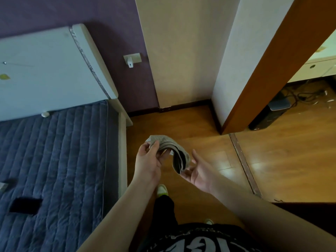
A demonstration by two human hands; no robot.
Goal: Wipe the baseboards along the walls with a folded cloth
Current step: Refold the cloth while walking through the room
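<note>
Above wood floor [209, 124], left hand [148, 159] pinches folded grey ribbed cloth [171, 150], its drooping end resting in open-fingered right hand [198, 170]

Left hand [148, 159] pinching; right hand [197, 171] open, palm up.

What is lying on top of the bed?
On the bed, a blue quilted cover, a small white object near the headboard and a black rectangular item. Anything beneath the cover is hidden.

Open floor [181, 122] to baseboard [189, 104], bed [54, 151] left, door [263, 70] right
</note>
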